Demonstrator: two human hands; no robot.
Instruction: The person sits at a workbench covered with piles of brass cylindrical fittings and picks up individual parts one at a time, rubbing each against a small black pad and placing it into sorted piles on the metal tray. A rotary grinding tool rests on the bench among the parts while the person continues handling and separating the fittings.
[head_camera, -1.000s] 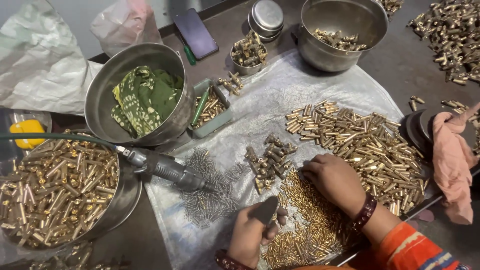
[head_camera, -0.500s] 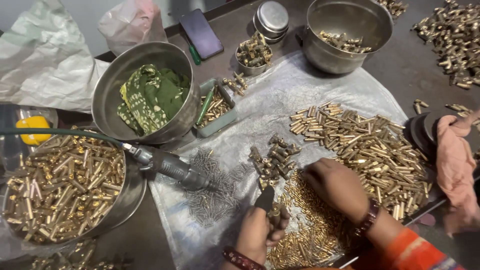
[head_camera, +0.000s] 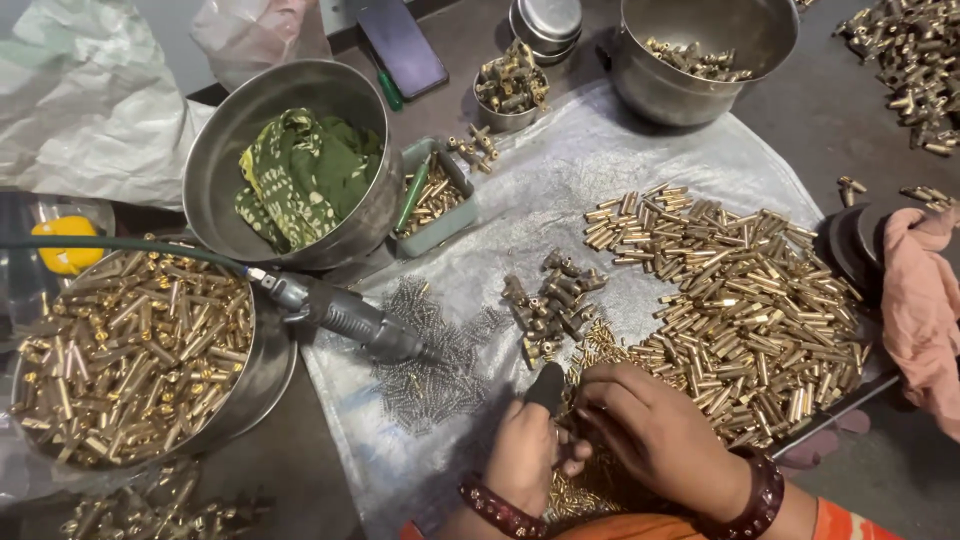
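Lower centre: our left hand (head_camera: 525, 455) grips a dark-capped tool (head_camera: 545, 388), right hand (head_camera: 660, 435) fingers pinch small brass pieces (head_camera: 590, 480) beneath. Risk: a piece slips into the loose brass tube pile (head_camera: 730, 300) alongside, getting mixed.

Brass tubes (head_camera: 740, 300) heaped right of springs (head_camera: 430, 365); rotary tool (head_camera: 340, 315) left; cloth (head_camera: 300, 175) in bowl (head_camera: 215, 160) behind.
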